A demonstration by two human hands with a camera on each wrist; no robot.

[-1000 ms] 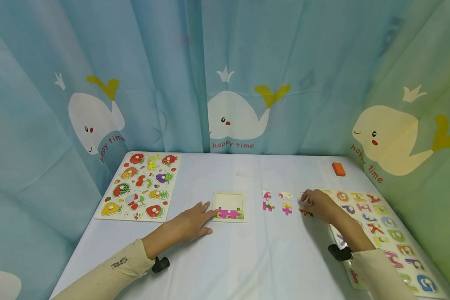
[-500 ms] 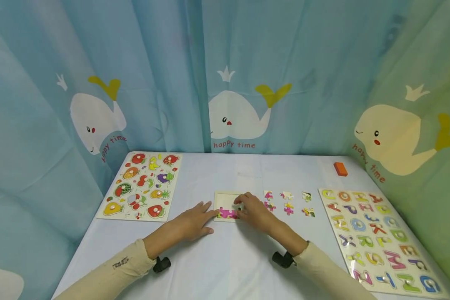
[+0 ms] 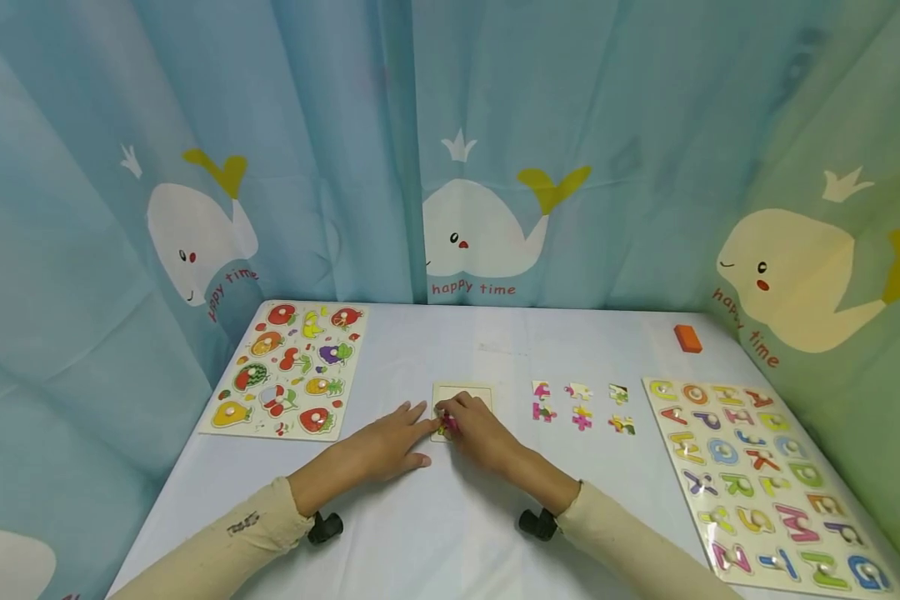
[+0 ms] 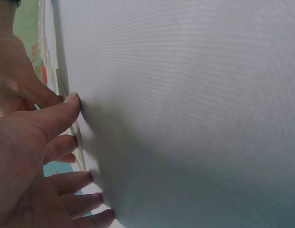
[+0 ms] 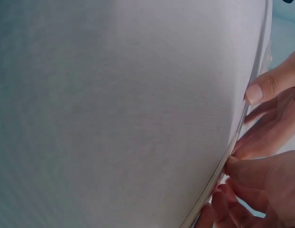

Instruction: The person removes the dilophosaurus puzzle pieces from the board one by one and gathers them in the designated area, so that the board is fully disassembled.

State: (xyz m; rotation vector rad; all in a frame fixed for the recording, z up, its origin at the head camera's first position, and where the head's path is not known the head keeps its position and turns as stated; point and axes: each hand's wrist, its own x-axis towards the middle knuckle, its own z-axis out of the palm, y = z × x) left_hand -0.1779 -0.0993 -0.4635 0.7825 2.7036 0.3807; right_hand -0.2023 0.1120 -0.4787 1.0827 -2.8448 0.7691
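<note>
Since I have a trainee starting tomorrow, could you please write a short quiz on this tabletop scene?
1. True or false: in the head view, the fruit board lies to the left of the puzzle tray.
2. How many loose puzzle pieces lie between the tray and the letter board?
A) four
B) six
C) nine
3. Which of the person's two hands covers more of the tray in the head view?

Key:
1. True.
2. B, six, in two rows of three.
3. The right hand.
</note>
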